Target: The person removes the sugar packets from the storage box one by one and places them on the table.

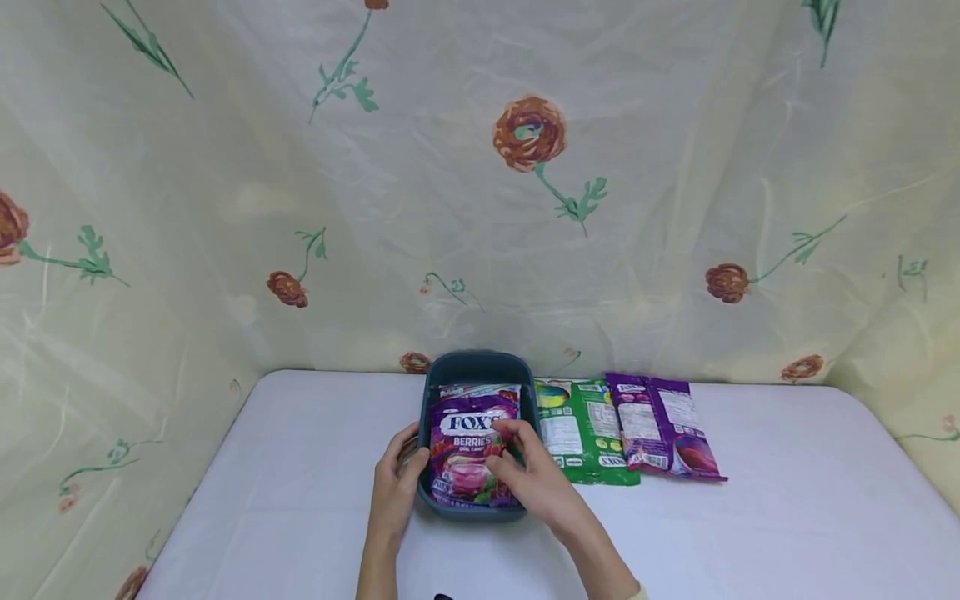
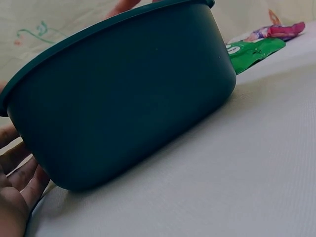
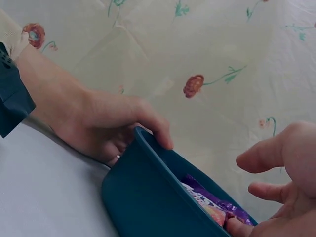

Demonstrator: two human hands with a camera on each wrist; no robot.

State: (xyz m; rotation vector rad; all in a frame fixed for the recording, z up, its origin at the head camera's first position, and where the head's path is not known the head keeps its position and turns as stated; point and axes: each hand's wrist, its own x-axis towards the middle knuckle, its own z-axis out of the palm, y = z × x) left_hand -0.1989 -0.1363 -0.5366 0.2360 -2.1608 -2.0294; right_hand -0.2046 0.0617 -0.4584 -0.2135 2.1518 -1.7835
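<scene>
Nearest the bottom edge of the head view, just left of centre, we saw our left hand point(image 1: 397, 487) gripping the left wall of a dark teal tub point(image 1: 477, 364), thumb hooked over the rim and fingers wrapped on the outside. The right wrist view confirmed it: the thumb lay over the rim while the rest of that hand pressed against the tub's outer side. In the left wrist view the tub's wall filled most of the frame, with our fingers point(image 2: 22, 185) spread along its base at the lower left.

Just right of it, our right hand point(image 1: 536, 479) reached up from the bottom centre of the frame, fingers loosely curved and resting on a purple berry candy bag point(image 1: 468, 433). We could not tell whether those fingers pinched the bag or only touched it; in the right wrist view they looked relaxed and apart.

The bag lay flat inside the tub, label up, between our two hands and filling most of the tub's floor.

Farther up and to the right on the white table point(image 1: 787, 517), a green candy bag point(image 1: 581, 433) lay just beside the tub, and a second purple bag point(image 1: 663, 425) lay against its right edge. Behind everything hung a cream floral cloth point(image 1: 480, 183).
</scene>
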